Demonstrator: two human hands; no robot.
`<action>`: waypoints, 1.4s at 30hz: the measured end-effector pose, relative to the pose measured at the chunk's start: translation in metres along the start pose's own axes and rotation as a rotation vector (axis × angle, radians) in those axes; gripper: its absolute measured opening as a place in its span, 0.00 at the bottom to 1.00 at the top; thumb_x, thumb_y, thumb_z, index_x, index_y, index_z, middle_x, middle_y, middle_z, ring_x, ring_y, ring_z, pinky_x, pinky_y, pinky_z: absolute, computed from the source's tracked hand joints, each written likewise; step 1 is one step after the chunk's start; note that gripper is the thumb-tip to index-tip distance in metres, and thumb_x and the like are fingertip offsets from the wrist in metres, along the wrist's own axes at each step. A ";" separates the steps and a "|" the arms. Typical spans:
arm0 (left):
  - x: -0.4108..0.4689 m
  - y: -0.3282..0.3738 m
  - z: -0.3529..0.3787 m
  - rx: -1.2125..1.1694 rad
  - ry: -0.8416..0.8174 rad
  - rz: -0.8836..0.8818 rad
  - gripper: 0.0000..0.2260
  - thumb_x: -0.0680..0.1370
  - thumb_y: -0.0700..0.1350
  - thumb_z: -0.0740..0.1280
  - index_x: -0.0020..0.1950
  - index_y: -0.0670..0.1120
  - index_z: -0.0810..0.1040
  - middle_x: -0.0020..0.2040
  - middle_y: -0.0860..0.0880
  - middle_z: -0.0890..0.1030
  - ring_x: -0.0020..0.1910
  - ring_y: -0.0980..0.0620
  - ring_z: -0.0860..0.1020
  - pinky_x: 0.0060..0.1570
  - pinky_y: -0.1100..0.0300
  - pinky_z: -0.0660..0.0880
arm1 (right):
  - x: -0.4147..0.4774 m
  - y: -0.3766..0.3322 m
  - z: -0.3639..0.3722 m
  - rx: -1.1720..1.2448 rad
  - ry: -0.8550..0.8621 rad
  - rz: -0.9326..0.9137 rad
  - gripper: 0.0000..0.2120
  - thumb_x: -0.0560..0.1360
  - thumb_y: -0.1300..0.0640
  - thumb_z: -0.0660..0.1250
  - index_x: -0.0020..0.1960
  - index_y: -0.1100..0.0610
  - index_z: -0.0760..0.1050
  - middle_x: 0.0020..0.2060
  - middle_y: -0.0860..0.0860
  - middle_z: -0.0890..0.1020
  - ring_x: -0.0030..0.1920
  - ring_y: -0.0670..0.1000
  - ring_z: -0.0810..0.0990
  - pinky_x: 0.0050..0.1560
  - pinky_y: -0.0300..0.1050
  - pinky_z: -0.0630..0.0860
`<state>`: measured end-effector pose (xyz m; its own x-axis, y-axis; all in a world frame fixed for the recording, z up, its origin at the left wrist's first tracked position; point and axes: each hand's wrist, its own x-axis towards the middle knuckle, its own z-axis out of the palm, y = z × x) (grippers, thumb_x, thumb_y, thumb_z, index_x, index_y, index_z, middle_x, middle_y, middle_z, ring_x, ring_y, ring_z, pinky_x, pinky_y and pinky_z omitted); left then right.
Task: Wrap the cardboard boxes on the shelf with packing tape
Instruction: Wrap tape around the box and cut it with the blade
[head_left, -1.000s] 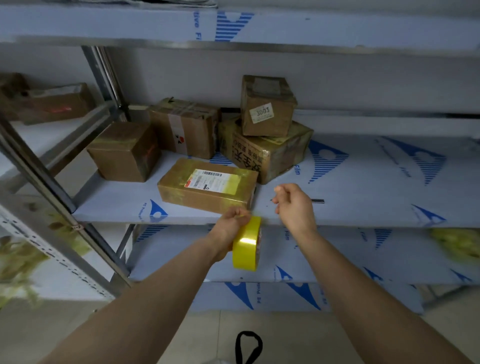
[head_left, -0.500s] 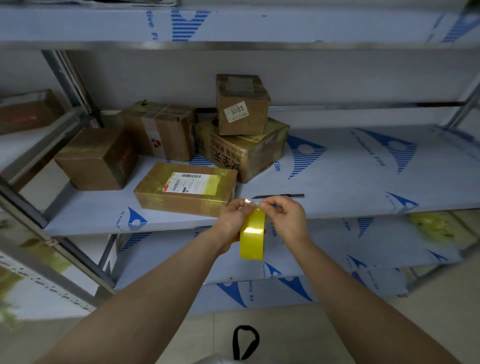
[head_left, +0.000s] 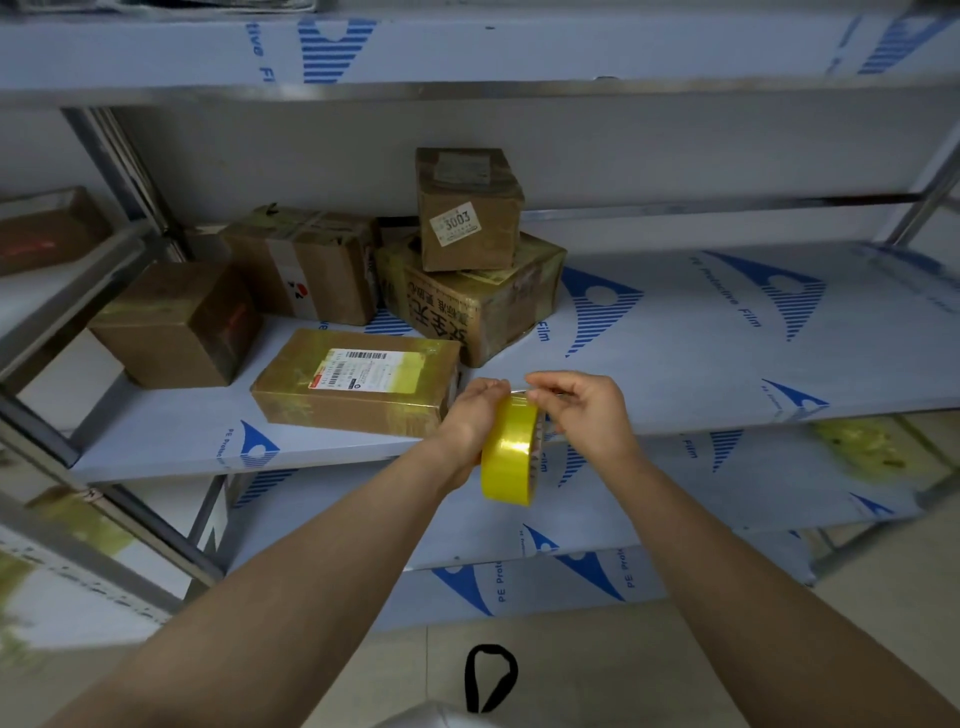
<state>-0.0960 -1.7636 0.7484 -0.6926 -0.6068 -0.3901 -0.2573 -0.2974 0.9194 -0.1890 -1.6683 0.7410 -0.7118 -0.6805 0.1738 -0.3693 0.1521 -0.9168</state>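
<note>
Two hands meet just right of the flat labelled box (head_left: 358, 384): the left hand (head_left: 470, 418) grips the yellow tape roll (head_left: 506, 460) on edge to steady it, while the right hand (head_left: 589, 415) pinches its top rim, probably to lift the free end. More cardboard boxes (head_left: 467, 306) sit behind that box.

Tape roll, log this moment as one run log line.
step: likely picking tape end | left hand: grips tape roll | right hand: pinches roll's top edge | labelled box: lies on shelf
</note>
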 end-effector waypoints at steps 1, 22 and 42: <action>0.000 0.000 0.001 -0.021 -0.004 -0.005 0.05 0.82 0.47 0.58 0.50 0.47 0.70 0.42 0.45 0.75 0.37 0.50 0.76 0.33 0.61 0.76 | 0.001 0.000 -0.002 -0.026 -0.008 -0.006 0.10 0.73 0.65 0.70 0.54 0.63 0.81 0.49 0.56 0.84 0.45 0.47 0.80 0.51 0.42 0.77; -0.004 0.010 0.017 0.038 -0.148 0.045 0.02 0.81 0.47 0.62 0.49 0.52 0.73 0.42 0.45 0.77 0.39 0.49 0.76 0.36 0.60 0.72 | 0.006 -0.010 -0.024 -0.579 -0.066 -0.088 0.11 0.81 0.56 0.59 0.56 0.60 0.76 0.57 0.55 0.70 0.53 0.53 0.76 0.54 0.43 0.71; 0.024 0.048 0.061 -0.236 -0.033 0.108 0.06 0.83 0.42 0.55 0.48 0.47 0.69 0.42 0.46 0.75 0.39 0.49 0.76 0.40 0.52 0.76 | 0.018 -0.009 -0.062 0.031 -0.247 0.262 0.32 0.68 0.68 0.74 0.69 0.64 0.67 0.61 0.58 0.78 0.55 0.53 0.78 0.58 0.49 0.76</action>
<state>-0.1658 -1.7477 0.7860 -0.7303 -0.6211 -0.2844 -0.0188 -0.3979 0.9172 -0.2355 -1.6376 0.7750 -0.6128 -0.7745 -0.1572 -0.1723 0.3250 -0.9299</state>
